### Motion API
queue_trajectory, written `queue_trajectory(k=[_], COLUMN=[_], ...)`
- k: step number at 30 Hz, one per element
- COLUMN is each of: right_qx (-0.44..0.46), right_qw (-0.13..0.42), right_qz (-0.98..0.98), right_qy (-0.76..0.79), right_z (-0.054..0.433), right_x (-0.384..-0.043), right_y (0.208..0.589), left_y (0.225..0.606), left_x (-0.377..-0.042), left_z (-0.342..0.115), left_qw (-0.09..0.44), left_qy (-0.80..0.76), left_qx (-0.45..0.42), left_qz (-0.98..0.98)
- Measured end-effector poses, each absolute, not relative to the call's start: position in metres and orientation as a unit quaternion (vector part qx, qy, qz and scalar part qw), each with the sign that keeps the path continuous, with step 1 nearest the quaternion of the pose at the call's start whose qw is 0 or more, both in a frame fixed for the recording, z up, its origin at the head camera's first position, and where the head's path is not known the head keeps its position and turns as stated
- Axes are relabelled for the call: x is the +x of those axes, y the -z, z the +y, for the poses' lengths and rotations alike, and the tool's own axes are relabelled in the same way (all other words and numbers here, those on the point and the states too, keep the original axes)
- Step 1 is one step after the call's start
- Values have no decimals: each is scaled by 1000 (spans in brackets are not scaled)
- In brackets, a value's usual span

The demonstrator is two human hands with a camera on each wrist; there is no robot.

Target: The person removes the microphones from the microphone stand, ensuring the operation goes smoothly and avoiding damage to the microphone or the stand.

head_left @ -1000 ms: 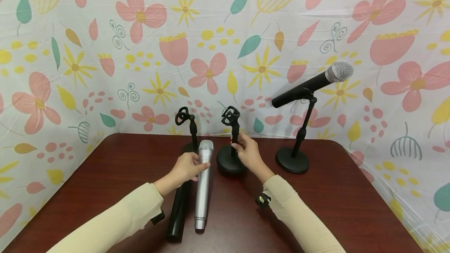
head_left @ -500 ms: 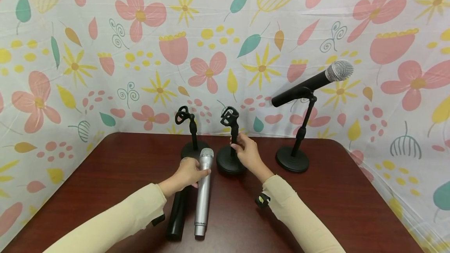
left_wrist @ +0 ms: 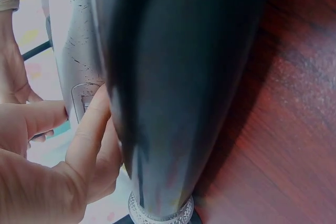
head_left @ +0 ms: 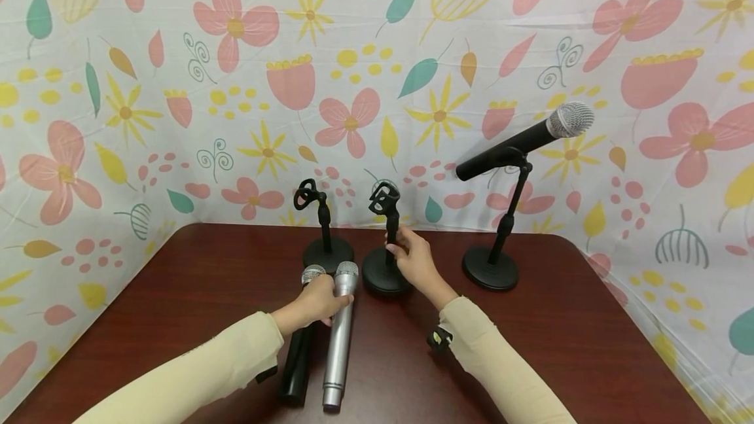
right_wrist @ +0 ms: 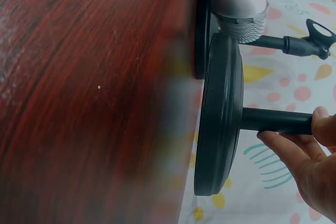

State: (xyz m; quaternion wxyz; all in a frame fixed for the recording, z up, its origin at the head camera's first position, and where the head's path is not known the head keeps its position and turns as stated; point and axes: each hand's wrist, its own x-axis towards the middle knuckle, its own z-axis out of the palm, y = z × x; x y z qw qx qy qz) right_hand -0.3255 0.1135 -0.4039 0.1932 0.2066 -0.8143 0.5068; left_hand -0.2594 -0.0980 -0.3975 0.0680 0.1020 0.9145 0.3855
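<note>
My left hand [head_left: 317,300] holds a silver microphone [head_left: 338,358] between thumb and fingers, just below its mesh head. A black microphone [head_left: 296,368] lies beside it on the left, partly hidden under my hand and wrist. In the left wrist view, my fingertips sit between the silver microphone [left_wrist: 76,30] and the large black microphone body [left_wrist: 168,87]. My right hand [head_left: 417,260] pinches the upright post of the middle black microphone stand [head_left: 383,278]. The right wrist view shows thumb and fingers around that post [right_wrist: 275,120], above the round base [right_wrist: 219,124]; an open clip tops the stand.
Behind the black microphone stands another black stand [head_left: 328,254] with a bare clip. To the right, a third stand [head_left: 490,270] bears a black microphone with a silver mesh head [head_left: 570,120]. A floral cloth [head_left: 235,116] hangs behind the dark red table [head_left: 177,293].
My left hand and the silver microphone have moved toward me, uncovering the left stand's base and the black microphone's mesh head. The right hand stays on the middle stand's post.
</note>
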Motion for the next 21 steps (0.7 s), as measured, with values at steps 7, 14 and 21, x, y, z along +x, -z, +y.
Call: queue_trajectory(k=[7, 14, 21], right_qx=[210, 210, 209], right_qw=[195, 190, 190], right_qz=[-811, -811, -811], right_qy=[-509, -512, -512], right_z=[112, 111, 110], right_x=[-327, -327, -328], right_y=[407, 409, 410], left_y=[403, 409, 409], left_x=[-260, -263, -263], left_z=[-98, -98, -97], left_qw=[70, 63, 49], left_qy=[-362, -343, -302], left_qx=[112, 118, 129], left_qz=[923, 930, 943])
